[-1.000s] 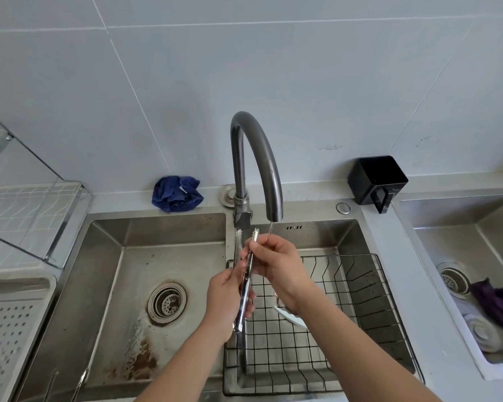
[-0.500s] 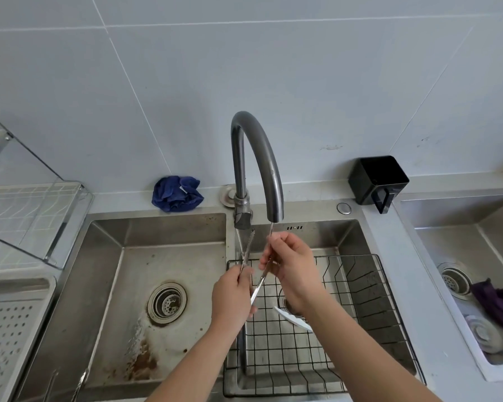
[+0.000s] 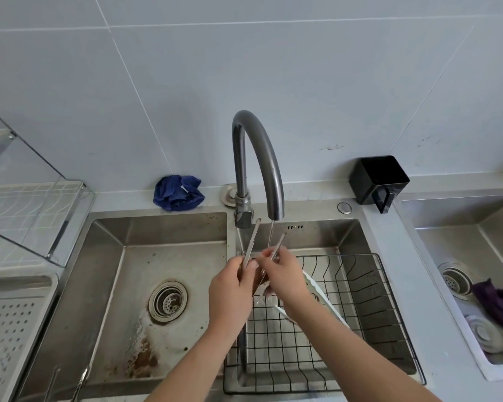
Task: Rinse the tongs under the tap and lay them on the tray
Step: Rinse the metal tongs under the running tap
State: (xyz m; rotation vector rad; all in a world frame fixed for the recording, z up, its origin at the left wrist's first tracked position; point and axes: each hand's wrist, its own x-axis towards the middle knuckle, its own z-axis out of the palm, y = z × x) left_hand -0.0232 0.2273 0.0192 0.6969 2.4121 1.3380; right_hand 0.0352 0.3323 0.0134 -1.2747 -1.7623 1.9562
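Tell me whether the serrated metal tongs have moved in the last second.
Yes. The metal tongs spread open: one tip stays by the curved grey tap's base, the other swung right, under its spout.

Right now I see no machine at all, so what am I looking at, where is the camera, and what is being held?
There is no robot here: these are a person's two bare hands, filmed by one camera worn on the head, looking forward and down. The left hand and right hand each grip one arm of the metal tongs, spread apart under the tap, where a thin stream of water runs. Below is a steel sink with a wire basket in its right basin. A perforated tray sits at the far left; a blue cloth and a black container are behind.
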